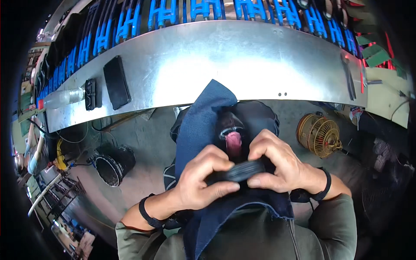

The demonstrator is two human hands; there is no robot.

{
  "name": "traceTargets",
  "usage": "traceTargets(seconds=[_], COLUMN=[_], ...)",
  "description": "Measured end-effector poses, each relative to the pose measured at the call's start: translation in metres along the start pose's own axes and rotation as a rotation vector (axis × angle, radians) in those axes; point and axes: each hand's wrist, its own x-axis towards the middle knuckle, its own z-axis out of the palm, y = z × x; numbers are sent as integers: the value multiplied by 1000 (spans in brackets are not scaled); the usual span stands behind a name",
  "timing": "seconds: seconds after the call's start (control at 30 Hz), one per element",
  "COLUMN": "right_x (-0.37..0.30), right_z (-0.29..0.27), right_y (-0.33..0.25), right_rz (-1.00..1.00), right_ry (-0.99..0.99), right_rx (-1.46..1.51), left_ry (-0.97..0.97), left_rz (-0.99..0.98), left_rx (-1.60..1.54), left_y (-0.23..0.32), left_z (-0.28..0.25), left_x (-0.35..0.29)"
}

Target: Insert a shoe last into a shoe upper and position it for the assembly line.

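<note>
Both hands are closed on a black rounded piece with ribbed edges (246, 171), held over my lap. Motion blur hides its exact kind. My left hand (203, 175) pinches its left end between thumb and fingers. On the right end, my right hand (279, 164) grips with the thumb below and the fingers above. Just beyond the piece, between my legs, is a dark rounded thing with a shiny rim and something pink (233, 141) in its opening. A dark blue cloth (197, 125) drapes over my lap and touches the bench edge.
Ahead stands a metal-topped bench (242, 56) with blue forks (162, 13) lined along its back. On it lie a black flat slab (116, 82), a black bracket-like piece (90, 94) and a plastic bottle (63, 99). A bucket (113, 167) and a caged brass-coloured fan-like thing (320, 135) are on the floor.
</note>
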Motion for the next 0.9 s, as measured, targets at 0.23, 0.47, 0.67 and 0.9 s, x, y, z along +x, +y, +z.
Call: traceTargets(seconds=[0.23, 0.47, 0.67, 0.9], right_x=[30, 32, 7, -34], right_z=[5, 6, 21, 63], right_y=[30, 38, 26, -38], right_rz=[287, 383, 385, 23], right_ry=[117, 286, 390, 434], right_rx=[-95, -290, 714, 268], left_ry=[103, 64, 53, 86], left_rz=[-322, -38, -151, -98], left_rx=[-18, 542, -61, -507], left_y=[-27, -31, -17, 27], left_z=[-16, -22, -19, 49], left_x=[32, 53, 28, -9])
